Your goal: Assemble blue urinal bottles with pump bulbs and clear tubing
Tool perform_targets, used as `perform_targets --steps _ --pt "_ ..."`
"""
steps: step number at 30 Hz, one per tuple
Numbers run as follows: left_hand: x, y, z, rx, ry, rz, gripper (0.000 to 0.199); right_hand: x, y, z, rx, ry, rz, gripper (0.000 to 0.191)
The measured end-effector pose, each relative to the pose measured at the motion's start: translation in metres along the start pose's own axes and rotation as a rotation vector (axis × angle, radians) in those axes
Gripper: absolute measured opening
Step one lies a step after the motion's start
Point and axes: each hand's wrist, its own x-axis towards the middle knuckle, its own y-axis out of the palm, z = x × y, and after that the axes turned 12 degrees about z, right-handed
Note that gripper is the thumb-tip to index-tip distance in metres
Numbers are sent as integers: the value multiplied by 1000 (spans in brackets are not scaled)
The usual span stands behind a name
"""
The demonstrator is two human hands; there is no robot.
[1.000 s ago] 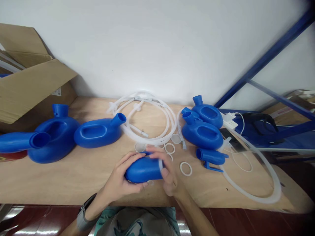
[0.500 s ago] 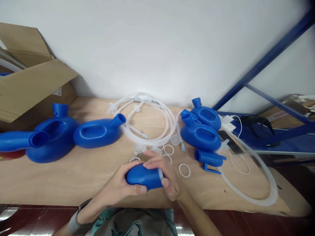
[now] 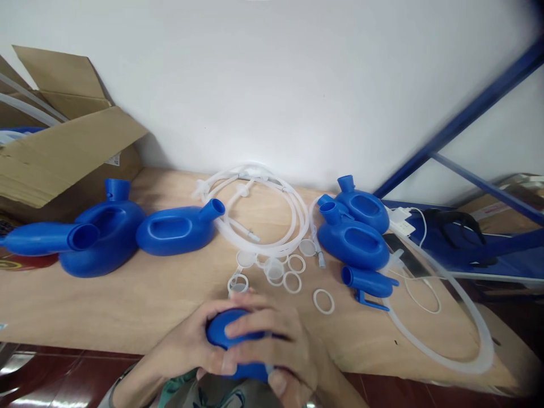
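Note:
Low at the table's front edge, both hands are closed around a rounded blue plastic piece [image 3: 227, 328]. My left hand [image 3: 193, 343] grips it from the left, fingers behind and thumb along the near side. My right hand [image 3: 280, 345] lies over its top and right end, with the fingers curled across it. A pale rim shows only in part at the right end, mostly covered by the right hand. Just beyond the hands lie several white rings and translucent caps, among them a loose ring [image 3: 323, 301] and a flip-cap ring [image 3: 238, 283].
Blue handled bottles, such as one lying down [image 3: 176, 229] and another [image 3: 355, 243], flank coiled clear tubing [image 3: 266, 246]. A short blue tube with a clip [image 3: 369, 283] lies at right. An open cardboard box [image 3: 76, 153] stands left; a phone and cables lie right.
The blue piece has come closer to my body. My right hand has moved from its right end to wrap over the top. The view has shifted slightly.

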Motion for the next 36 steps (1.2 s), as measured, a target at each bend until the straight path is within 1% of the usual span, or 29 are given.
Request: perform_targets --steps 2,3,4,6,7,9,11,13,15,16,17,19,20,21,22,24,27,29,31,33,36 --pt "4 -3 -5 55 57 -60 70 -5 5 -12 55 138 -96 49" --pt "5 -3 -7 109 94 -120 71 -8 10 -19 100 209 -149 49" --pt "6 -3 -8 203 141 -195 70 -10 15 -27 158 265 -203 50" --pt "6 -5 -8 459 261 -317 65 -13 27 -39 274 313 -332 50" --pt "6 -7 -7 592 328 -337 61 -13 33 -45 315 319 -387 50" --pt "9 -17 -4 798 431 -307 54 -14 45 -54 358 360 -460 51" --pt "14 -31 -1 905 468 -273 52 -15 54 -63 379 489 -466 57" --pt "20 -44 3 916 417 -309 55 -18 57 -73 374 639 -462 64" --pt "23 -52 9 820 295 -382 59 -23 53 -81 288 728 -460 66" --pt "22 -55 13 748 227 -418 62 -27 49 -83 199 747 -428 64" --pt "20 -56 18 677 163 -456 66 -30 45 -84 92 748 -357 60" --pt "14 -54 30 581 61 -512 70 -34 36 -81 -121 724 -119 51" --pt "10 -52 36 557 27 -525 69 -35 33 -79 -209 706 2 51" --pt "7 -50 42 541 5 -527 66 -35 31 -76 -279 695 97 56" --pt "4 -47 47 529 -10 -514 63 -35 32 -73 -332 698 167 63" --pt "0 -43 54 519 -20 -482 59 -34 38 -71 -418 748 222 74" --pt "0 -37 58 535 -28 -459 58 -38 51 -75 -450 821 196 75" --pt "2 -35 58 574 -35 -454 56 -43 57 -81 -363 821 123 81" --pt "4 -34 58 630 -36 -456 55 -49 56 -85 -219 807 20 86" --pt "5 -33 59 672 -39 -451 53 -53 50 -86 -56 827 -81 79" --pt "6 -32 62 666 -49 -440 54 -60 34 -84 159 902 -175 54"
